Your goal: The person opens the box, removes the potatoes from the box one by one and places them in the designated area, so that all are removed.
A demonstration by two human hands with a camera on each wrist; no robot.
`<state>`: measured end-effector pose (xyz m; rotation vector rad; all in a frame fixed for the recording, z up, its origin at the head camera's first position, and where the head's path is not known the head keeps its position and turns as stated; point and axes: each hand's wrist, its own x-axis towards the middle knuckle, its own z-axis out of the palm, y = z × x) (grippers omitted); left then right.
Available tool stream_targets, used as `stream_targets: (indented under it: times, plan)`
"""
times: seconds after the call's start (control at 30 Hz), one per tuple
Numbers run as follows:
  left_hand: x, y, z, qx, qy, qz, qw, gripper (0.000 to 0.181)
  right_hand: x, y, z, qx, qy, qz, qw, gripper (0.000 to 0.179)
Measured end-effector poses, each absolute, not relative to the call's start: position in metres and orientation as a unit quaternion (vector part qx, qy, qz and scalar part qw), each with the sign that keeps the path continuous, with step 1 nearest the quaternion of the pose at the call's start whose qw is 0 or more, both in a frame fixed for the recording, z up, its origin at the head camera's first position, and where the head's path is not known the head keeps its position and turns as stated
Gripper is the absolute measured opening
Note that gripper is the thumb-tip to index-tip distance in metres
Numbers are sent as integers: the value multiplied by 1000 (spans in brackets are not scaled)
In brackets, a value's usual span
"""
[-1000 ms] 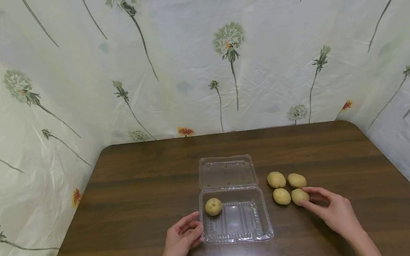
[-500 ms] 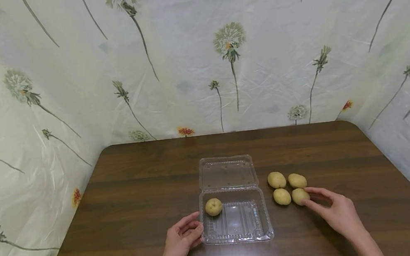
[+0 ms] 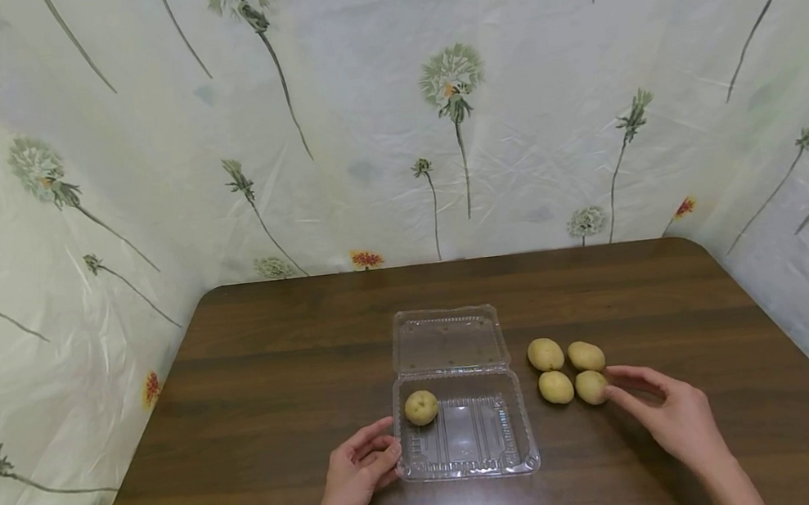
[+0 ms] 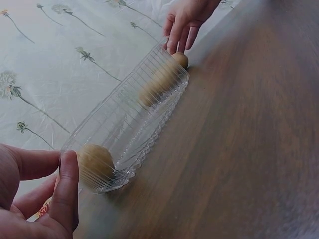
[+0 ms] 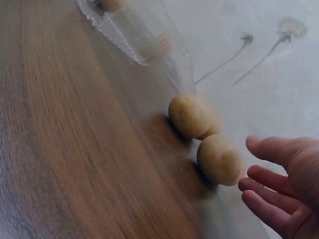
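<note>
A clear plastic clamshell container (image 3: pixel 464 468) lies on the table with its lid (image 3: pixel 449 338) folded back. One potato (image 3: pixel 421 408) sits in its left part. My left hand (image 3: pixel 359 467) pinches the container's left rim between thumb and fingers, which the left wrist view shows close up. Right of the container several potatoes form a small cluster. The nearest right potato (image 3: pixel 592 387) is beside the fingertips of my right hand (image 3: pixel 676 413). In the right wrist view, thumb and fingers are spread apart at this potato (image 5: pixel 219 160); whether a fingertip touches it I cannot tell.
The brown wooden table (image 3: pixel 276 365) has rounded far corners. A pale floral sheet (image 3: pixel 361 125) hangs behind it and along both sides. Other potatoes in the cluster are the front left one (image 3: pixel 555 388), the back left one (image 3: pixel 545 354) and the back right one (image 3: pixel 586 356).
My right hand has drawn slightly to the right, its thumb coming away from the front of the nearest right potato. My left hand, the container and the potatoes stay in place.
</note>
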<state>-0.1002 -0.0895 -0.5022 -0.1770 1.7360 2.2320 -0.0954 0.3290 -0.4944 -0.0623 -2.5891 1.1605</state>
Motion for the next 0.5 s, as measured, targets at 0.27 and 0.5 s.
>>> stream_targets:
  times: [0.27, 0.5]
  plan:
    - [-99, -89, -500, -60, 606, 778, 153, 47, -89, 321, -488, -19, -900, 402, 167, 24]
    - [-99, -89, -499, -61, 608, 777, 152, 47, -83, 308, -488, 11, -893, 420, 163, 18]
